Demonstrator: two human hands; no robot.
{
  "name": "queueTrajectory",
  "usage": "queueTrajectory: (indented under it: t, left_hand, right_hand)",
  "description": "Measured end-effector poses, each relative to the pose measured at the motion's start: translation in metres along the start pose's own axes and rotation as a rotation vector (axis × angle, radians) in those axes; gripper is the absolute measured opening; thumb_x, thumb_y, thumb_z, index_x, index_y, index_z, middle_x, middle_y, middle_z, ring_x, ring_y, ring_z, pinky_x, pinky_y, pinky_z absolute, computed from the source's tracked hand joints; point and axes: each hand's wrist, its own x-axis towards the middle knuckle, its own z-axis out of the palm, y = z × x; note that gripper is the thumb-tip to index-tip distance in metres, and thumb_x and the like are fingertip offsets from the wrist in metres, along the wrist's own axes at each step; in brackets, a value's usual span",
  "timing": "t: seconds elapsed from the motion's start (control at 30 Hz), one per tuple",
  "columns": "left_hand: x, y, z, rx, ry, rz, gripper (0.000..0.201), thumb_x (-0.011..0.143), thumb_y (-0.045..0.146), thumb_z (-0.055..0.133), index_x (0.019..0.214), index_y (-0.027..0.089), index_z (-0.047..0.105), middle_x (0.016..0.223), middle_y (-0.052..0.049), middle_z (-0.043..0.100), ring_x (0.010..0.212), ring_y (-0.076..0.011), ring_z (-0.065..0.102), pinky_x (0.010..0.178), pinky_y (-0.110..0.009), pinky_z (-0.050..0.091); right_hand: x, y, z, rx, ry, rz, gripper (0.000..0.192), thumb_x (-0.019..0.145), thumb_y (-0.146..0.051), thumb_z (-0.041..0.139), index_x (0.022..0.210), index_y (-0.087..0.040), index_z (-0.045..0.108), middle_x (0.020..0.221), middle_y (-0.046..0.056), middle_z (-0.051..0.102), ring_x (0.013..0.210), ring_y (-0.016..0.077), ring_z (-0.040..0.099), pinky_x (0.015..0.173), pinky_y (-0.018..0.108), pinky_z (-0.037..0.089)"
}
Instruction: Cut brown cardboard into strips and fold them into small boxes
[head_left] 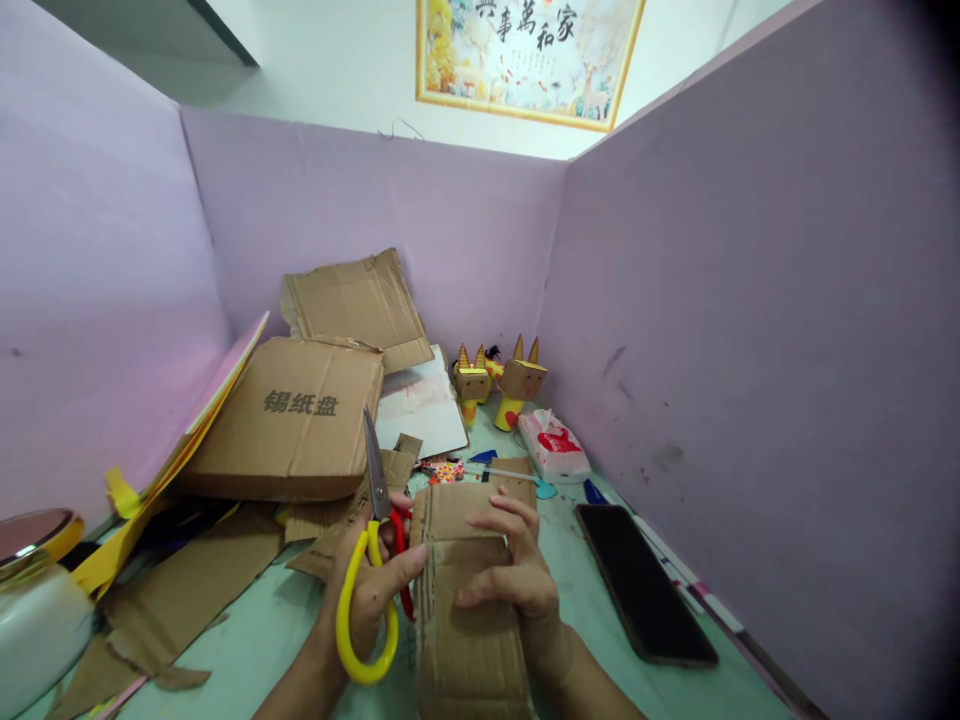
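Observation:
In the middle foreground a folded piece of brown cardboard [469, 640] lies between my hands. My left hand [371, 585] holds a pair of scissors [367, 605] with one yellow and one red handle, its blades pointing up and away. The thumb of that hand presses on the cardboard's left edge. On the right side, my right hand [521, 570] rests over the cardboard, its fingers spread and bent across the surface. The palm side of the right hand is hidden.
A large cardboard box [292, 440] and loose cardboard scraps [187, 580] lie on the left. Small yellow-and-brown cardboard figures [521, 385] stand at the back, beside a tissue pack [555, 445]. A black phone [645, 585] lies on the right. Purple panels [375, 200] enclose the table.

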Motion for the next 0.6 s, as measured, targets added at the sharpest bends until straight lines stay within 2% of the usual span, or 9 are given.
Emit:
queueTrajectory:
  t: [0.03,0.1,0.17,0.23,0.27,0.33,0.4,0.5,0.6]
  left_hand:
    - [0.000,0.000,-0.001,0.011,-0.001,0.006,0.040,0.067,0.032,0.069,0.099,0.022,0.048,0.077,0.002,0.058,0.070,-0.0145,0.054,0.062,-0.023,0.042]
    - [0.001,0.001,-0.002,0.043,0.031,0.011,0.037,0.069,0.032,0.067,0.099,0.023,0.048,0.070,0.004,0.055,0.063,-0.0129,0.052,0.059,-0.023,0.041]
    - [0.000,0.002,-0.002,0.093,0.073,0.028,0.035,0.069,0.032,0.067,0.098,0.022,0.049,0.065,0.006,0.051,0.057,-0.0115,0.049,0.055,-0.022,0.039]
    - [-0.001,0.003,0.000,0.148,0.080,0.045,0.034,0.068,0.032,0.067,0.097,0.022,0.051,0.064,0.005,0.049,0.057,-0.0119,0.048,0.053,-0.022,0.038]
    - [-0.002,0.004,0.001,0.172,0.074,0.050,0.034,0.068,0.032,0.067,0.096,0.022,0.052,0.064,0.005,0.050,0.058,-0.0124,0.049,0.053,-0.022,0.038]
    - [-0.004,0.007,0.004,0.226,0.062,0.062,0.033,0.067,0.032,0.067,0.095,0.021,0.053,0.063,0.004,0.051,0.057,-0.0131,0.050,0.053,-0.022,0.039]
    - [-0.005,0.009,0.007,0.280,0.065,0.063,0.030,0.070,0.035,0.064,0.094,0.021,0.053,0.059,0.005,0.051,0.050,-0.0126,0.049,0.049,-0.023,0.039]
    - [-0.006,0.009,0.009,0.416,0.145,0.108,0.021,0.075,0.037,0.058,0.089,0.022,0.055,0.055,0.004,0.054,0.042,-0.0132,0.049,0.044,-0.023,0.038]
    - [-0.004,0.007,0.007,0.599,0.218,0.245,0.018,0.072,0.033,0.062,0.087,0.022,0.059,0.060,0.001,0.060,0.051,-0.0159,0.057,0.052,-0.024,0.042]
  right_hand:
    - [-0.001,0.001,0.002,0.013,0.059,0.089,0.012,0.071,-0.022,0.069,0.072,-0.034,0.069,0.114,-0.002,0.053,0.115,0.0233,0.042,0.101,0.044,0.029]
    - [0.001,0.003,0.002,0.151,0.231,0.380,0.020,0.074,-0.027,0.066,0.093,-0.033,0.066,0.123,0.002,0.048,0.116,0.0248,0.043,0.098,0.046,0.033]
    - [0.008,0.004,0.000,0.484,0.310,0.763,0.030,0.079,-0.041,0.057,0.106,-0.029,0.060,0.121,0.007,0.052,0.108,0.0245,0.052,0.090,0.044,0.042]
    - [0.015,0.000,-0.004,0.924,0.133,1.088,0.046,0.079,-0.057,0.045,0.105,-0.022,0.061,0.110,0.012,0.061,0.096,0.0264,0.060,0.081,0.043,0.047]
    - [0.018,-0.003,-0.005,1.091,-0.006,1.167,0.050,0.076,-0.059,0.048,0.101,-0.018,0.063,0.103,0.013,0.064,0.092,0.0274,0.062,0.079,0.042,0.048]
    - [0.020,-0.009,-0.007,1.264,-0.217,1.196,0.044,0.068,-0.047,0.064,0.098,-0.015,0.064,0.095,0.012,0.068,0.087,0.0277,0.064,0.079,0.041,0.047]
    - [0.018,-0.011,-0.006,1.267,-0.254,1.185,0.045,0.060,-0.030,0.074,0.101,-0.015,0.063,0.091,0.010,0.070,0.083,0.0264,0.065,0.078,0.040,0.047]
    - [0.016,-0.007,-0.004,1.140,-0.062,1.240,0.047,0.058,-0.026,0.074,0.101,-0.013,0.061,0.088,0.010,0.071,0.077,0.0248,0.065,0.075,0.040,0.049]
    - [0.015,-0.001,-0.003,1.032,0.101,1.262,0.045,0.057,-0.026,0.074,0.099,-0.014,0.060,0.087,0.009,0.071,0.073,0.0236,0.065,0.072,0.039,0.050]
